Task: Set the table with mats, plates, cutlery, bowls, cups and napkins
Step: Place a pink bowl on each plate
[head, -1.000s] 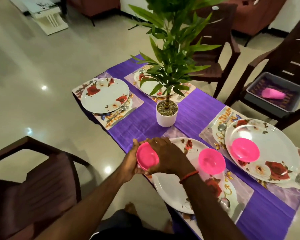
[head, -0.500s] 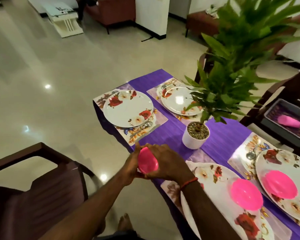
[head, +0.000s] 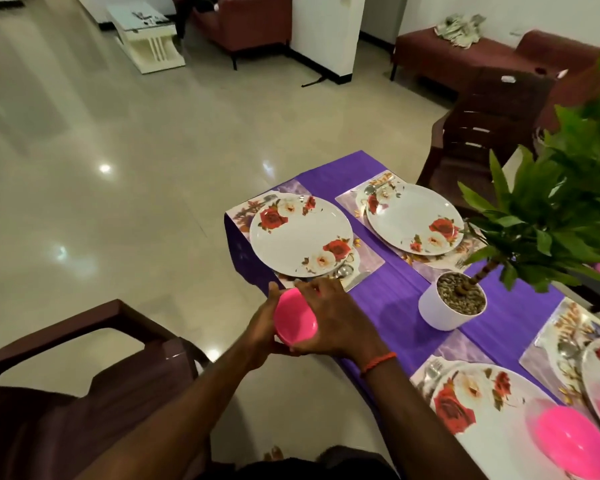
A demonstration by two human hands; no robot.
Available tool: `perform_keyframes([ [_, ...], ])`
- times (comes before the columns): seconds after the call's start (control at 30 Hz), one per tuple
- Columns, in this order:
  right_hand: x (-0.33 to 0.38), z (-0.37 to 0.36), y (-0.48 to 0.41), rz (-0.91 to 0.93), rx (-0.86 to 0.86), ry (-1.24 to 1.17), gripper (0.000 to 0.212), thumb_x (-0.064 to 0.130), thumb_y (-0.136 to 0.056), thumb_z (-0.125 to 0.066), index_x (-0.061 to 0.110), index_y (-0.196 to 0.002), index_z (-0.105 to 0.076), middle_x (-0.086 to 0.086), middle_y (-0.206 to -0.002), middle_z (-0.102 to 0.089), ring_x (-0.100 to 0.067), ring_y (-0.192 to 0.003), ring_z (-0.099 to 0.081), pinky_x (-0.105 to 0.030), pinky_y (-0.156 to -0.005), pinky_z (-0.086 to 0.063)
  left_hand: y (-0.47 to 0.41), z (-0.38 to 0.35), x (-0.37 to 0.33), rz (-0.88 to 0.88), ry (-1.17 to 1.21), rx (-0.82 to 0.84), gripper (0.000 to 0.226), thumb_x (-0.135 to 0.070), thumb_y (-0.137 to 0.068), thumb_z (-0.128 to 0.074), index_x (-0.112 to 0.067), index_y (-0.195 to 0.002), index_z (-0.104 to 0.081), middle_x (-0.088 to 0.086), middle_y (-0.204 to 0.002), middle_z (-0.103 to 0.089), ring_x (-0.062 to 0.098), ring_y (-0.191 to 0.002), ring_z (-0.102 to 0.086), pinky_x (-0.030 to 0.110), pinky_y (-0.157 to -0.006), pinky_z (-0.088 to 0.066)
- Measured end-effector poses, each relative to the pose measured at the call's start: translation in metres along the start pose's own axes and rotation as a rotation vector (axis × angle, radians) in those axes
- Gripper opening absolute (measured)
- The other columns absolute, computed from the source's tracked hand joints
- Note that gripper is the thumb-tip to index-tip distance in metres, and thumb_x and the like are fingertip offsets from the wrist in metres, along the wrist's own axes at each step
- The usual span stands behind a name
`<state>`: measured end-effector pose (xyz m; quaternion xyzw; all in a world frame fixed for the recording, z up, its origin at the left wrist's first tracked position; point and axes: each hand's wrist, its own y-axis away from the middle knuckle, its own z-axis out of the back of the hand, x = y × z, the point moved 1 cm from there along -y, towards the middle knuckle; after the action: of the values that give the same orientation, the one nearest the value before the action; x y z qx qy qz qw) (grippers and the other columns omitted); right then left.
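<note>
1. A brown chair (head: 66,393) was seen beside the table's left edge.
2. A pink bowl (head: 295,320) was held over that left edge, just short of the nearest bare plate. The left hand (head: 257,337) was curled under it and the right hand (head: 336,323) was wrapped over its far side. Whether a second bowl was nested inside could not be told.
3. The corner plate (head: 300,235) and the far plate (head: 414,218), each on a placemat with a spoon beside it, were found without bowls.
4. A potted plant (head: 452,304) stood mid-table on the purple tablecloth (head: 388,306).
5. At the near right corner, a served bowl (head: 568,441) sat on the near plate (head: 482,403).
6. Mats, plates and cutlery were judged laid and bowls about half placed. No cups or napkins were seen on the table.
</note>
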<state>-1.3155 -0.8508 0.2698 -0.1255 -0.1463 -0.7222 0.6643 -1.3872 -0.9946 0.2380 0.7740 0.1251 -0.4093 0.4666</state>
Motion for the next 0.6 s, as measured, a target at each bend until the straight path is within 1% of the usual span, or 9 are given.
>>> perform_keyframes([
  [0.07, 0.001, 0.004, -0.009, -0.001, -0.01, -0.008, 0.115, 0.078, -0.055, -0.071, 0.017, -0.147, -0.037, -0.007, -0.136, -0.045, -0.024, -0.122, -0.041, -0.041, -0.094, -0.05, -0.007, 0.005, -0.007, -0.005, 0.005, 0.004, 0.085, -0.092, -0.067, -0.042, -0.036, -0.127, -0.063, 0.011, -0.131, -0.063, 0.04, -0.116, -0.063, 0.057, -0.072, -0.06],
  [0.1, 0.001, 0.007, -0.013, -0.001, -0.019, -0.011, 0.114, 0.074, -0.056, -0.076, 0.015, -0.146, -0.038, -0.008, -0.137, -0.044, -0.024, -0.122, -0.041, -0.04, -0.095, -0.05, -0.01, 0.006, -0.009, -0.008, 0.002, 0.002, 0.084, -0.092, -0.069, -0.04, -0.036, -0.127, -0.063, 0.012, -0.131, -0.062, 0.041, -0.115, -0.062, 0.057, -0.072, -0.06],
  [0.17, 0.0, 0.01, -0.024, -0.004, -0.031, -0.009, 0.114, 0.069, -0.059, -0.081, 0.012, -0.148, -0.037, -0.01, -0.14, -0.042, -0.026, -0.125, -0.039, -0.039, -0.096, -0.05, -0.017, 0.007, -0.018, -0.013, 0.0, -0.007, 0.079, -0.089, -0.075, -0.035, -0.036, -0.127, -0.062, 0.012, -0.132, -0.061, 0.042, -0.114, -0.062, 0.055, -0.071, -0.06],
  [0.3, -0.007, 0.016, -0.055, -0.009, -0.071, -0.012, 0.115, 0.069, -0.058, -0.081, 0.013, -0.148, -0.038, -0.01, -0.139, -0.042, -0.025, -0.125, -0.039, -0.039, -0.095, -0.051, -0.036, 0.015, -0.043, -0.034, -0.033, -0.047, 0.069, -0.082, -0.083, -0.026, -0.037, -0.122, -0.061, 0.009, -0.127, -0.062, 0.039, -0.112, -0.064, 0.048, -0.066, -0.061],
  [0.33, -0.009, 0.017, -0.063, -0.011, -0.085, -0.012, 0.114, 0.07, -0.057, -0.081, 0.014, -0.147, -0.039, -0.009, -0.138, -0.043, -0.024, -0.124, -0.04, -0.038, -0.094, -0.051, -0.042, 0.018, -0.05, -0.049, -0.039, -0.051, 0.066, -0.08, -0.086, -0.025, -0.038, -0.122, -0.061, 0.007, -0.127, -0.063, 0.038, -0.111, -0.064, 0.05, -0.067, -0.062],
  [0.4, -0.014, 0.021, -0.084, -0.01, -0.115, -0.017, 0.112, 0.072, -0.055, -0.081, 0.016, -0.144, -0.042, -0.007, -0.137, -0.045, -0.022, -0.121, -0.041, -0.036, -0.092, -0.051, -0.058, 0.027, -0.065, -0.078, -0.05, -0.067, 0.062, -0.076, -0.092, -0.026, -0.038, -0.126, -0.061, 0.007, -0.129, -0.063, 0.038, -0.112, -0.064, 0.057, -0.073, -0.062],
  [0.47, -0.019, 0.027, -0.104, -0.013, -0.139, -0.04, 0.112, 0.074, -0.053, -0.08, 0.017, -0.142, -0.043, -0.004, -0.135, -0.046, -0.019, -0.119, -0.042, -0.031, -0.089, -0.049, -0.071, 0.033, -0.08, -0.087, -0.047, -0.089, 0.063, -0.078, -0.089, -0.032, -0.037, -0.128, -0.06, 0.007, -0.13, -0.062, 0.038, -0.112, -0.064, 0.062, -0.078, -0.06],
  [0.53, -0.023, 0.033, -0.124, -0.015, -0.157, -0.078, 0.112, 0.074, -0.053, -0.08, 0.018, -0.142, -0.042, -0.002, -0.136, -0.045, -0.017, -0.12, -0.042, -0.028, -0.087, -0.049, -0.087, 0.038, -0.095, -0.076, -0.03, -0.106, 0.072, -0.081, -0.079, -0.04, -0.035, -0.13, -0.061, 0.007, -0.13, -0.063, 0.04, -0.113, -0.064, 0.063, -0.078, -0.059],
  [0.6, -0.029, 0.035, -0.14, -0.012, -0.162, -0.102, 0.113, 0.076, -0.053, -0.077, 0.019, -0.143, -0.039, -0.002, -0.138, -0.045, -0.018, -0.121, -0.045, -0.031, -0.089, -0.052, -0.1, 0.041, -0.106, -0.088, -0.007, -0.115, 0.07, -0.08, -0.079, -0.041, -0.034, -0.127, -0.064, 0.007, -0.126, -0.067, 0.039, -0.11, -0.066, 0.062, -0.078, -0.06],
])
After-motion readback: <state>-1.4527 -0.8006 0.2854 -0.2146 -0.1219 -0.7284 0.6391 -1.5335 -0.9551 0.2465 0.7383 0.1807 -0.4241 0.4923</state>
